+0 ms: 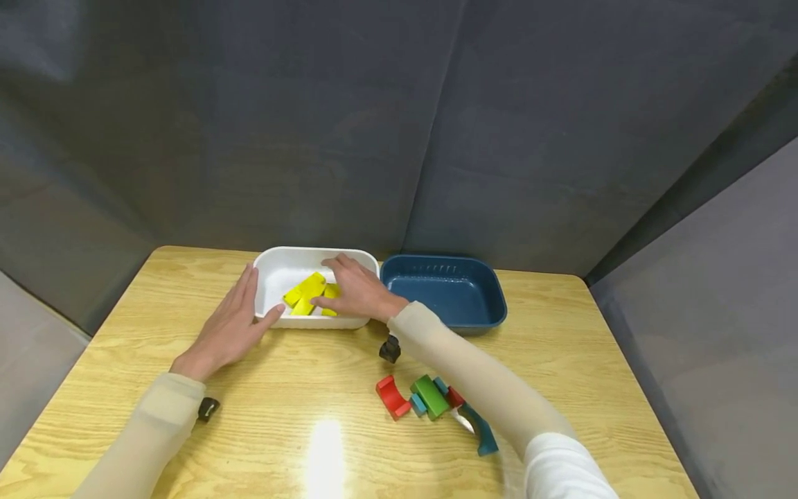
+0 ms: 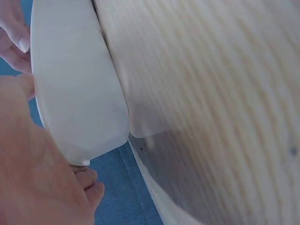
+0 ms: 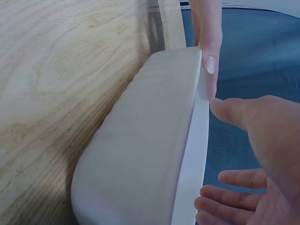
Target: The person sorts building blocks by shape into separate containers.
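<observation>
Several yellow blocks [image 1: 304,291] lie in the white plastic bin [image 1: 274,260] at the back of the table. My left hand [image 1: 227,326] rests against the bin's left end, fingers straight along the rim and thumb by the near left corner. Over the bin's right part is my right hand [image 1: 357,290], its fingers spread above the yellow blocks. In the right wrist view, the right hand [image 3: 262,145] shows thumb and fingers apart with nothing between them. The bin's outer wall [image 2: 77,89] hides its inside in the left wrist view.
A dark blue bin [image 1: 445,327] stands right beside the white one. Nearer on the wooden table lie a red arch block [image 1: 392,398], a green block [image 1: 430,396], small blue blocks [image 1: 418,405] and a blue curved block [image 1: 480,431], partly under the right forearm. A grey curtain [image 1: 312,138] hangs behind.
</observation>
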